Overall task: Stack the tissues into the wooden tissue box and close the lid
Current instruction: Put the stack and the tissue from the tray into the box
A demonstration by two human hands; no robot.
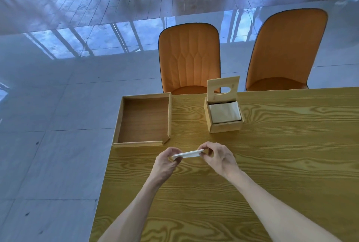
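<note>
Even, soft daylight; bright window reflections glare on the glossy grey tiled floor far beyond the hands. Faint shadows lie on the yellow wood-grain surface under the hands. Wide-angle distortion bends straight lines at the edges; distant corners appear blurred.
</note>
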